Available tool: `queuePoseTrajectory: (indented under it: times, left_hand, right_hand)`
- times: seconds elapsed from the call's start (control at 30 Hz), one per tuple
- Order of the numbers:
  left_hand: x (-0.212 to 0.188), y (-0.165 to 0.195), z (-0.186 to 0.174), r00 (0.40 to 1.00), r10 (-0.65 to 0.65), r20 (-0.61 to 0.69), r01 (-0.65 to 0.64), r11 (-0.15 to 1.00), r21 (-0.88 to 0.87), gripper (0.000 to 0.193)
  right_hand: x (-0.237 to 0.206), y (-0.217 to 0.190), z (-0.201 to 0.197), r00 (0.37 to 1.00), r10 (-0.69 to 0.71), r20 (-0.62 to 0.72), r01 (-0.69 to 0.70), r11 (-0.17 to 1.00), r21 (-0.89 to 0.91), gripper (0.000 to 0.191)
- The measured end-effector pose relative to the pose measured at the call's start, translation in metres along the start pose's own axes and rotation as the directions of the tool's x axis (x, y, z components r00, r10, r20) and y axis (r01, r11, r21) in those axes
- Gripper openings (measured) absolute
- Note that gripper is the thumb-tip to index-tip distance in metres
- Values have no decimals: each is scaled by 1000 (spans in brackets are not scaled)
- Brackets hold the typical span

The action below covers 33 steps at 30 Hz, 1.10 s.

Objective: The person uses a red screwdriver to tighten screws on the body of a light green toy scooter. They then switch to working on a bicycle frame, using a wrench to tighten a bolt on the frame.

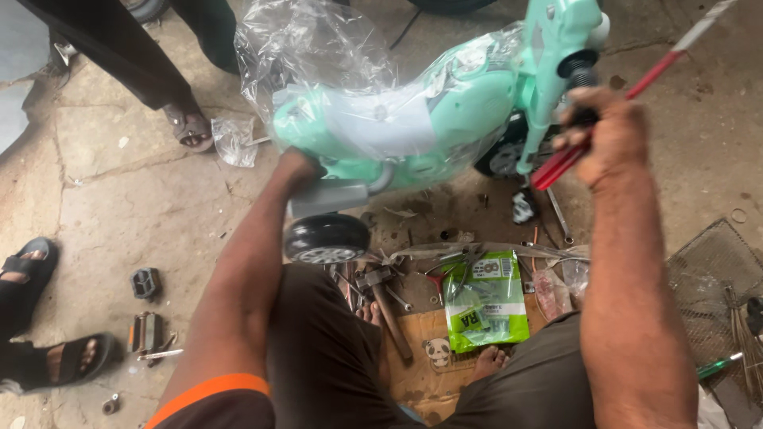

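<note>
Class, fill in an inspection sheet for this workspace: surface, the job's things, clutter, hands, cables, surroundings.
Surface: cracked stone floor, with cardboard under the tools.
Job's things: mint ride-on toy scooter partly in clear plastic wrap; red-handled screwdriver.
Clutter: hammer, green packet, black pedals, loose small tools.
Hands: left hand on the scooter's rear; right hand gripping the screwdriver and the black handlebar grip.
Cables: nothing seen.
Surroundings: other people's sandalled feet close by; wire mesh at right.
</note>
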<state>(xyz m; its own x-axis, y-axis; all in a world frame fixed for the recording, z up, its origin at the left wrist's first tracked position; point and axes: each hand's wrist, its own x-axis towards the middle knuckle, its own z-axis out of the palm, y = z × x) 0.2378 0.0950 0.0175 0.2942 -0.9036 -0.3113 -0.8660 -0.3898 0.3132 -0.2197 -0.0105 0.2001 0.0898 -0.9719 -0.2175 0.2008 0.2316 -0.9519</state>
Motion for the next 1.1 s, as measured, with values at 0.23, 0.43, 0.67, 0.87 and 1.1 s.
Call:
queuePoseTrajectory:
  times: [0.23, 0.43, 0.67, 0.87, 1.1]
  left_hand:
    - [-37, -34, -24, 989, -114, 98, 124, 986, -108, 49]
    - [-74, 7, -59, 968, -196, -160, 190, 980, -52, 36]
    - [-71, 82, -55, 890, 338, -305, -235, 915, 328, 69]
    - [-55, 129, -34, 930, 367, -25, -345, 894, 284, 111]
    - [-34, 165, -23, 924, 380, -38, -363, 904, 227, 109]
  right_hand:
    - [-3, -5, -14, 979, -188, -78, 199, 967, 160, 29]
    - [27, 7, -11, 950, -297, -94, 301, 953, 34, 25]
    - [33, 15, -27, 928, -374, -12, 374, 927, 18, 24]
    - [26, 18, -46, 926, -378, -21, 378, 924, 59, 27]
    - [37, 20, -51, 891, -451, -58, 451, 892, -4, 36]
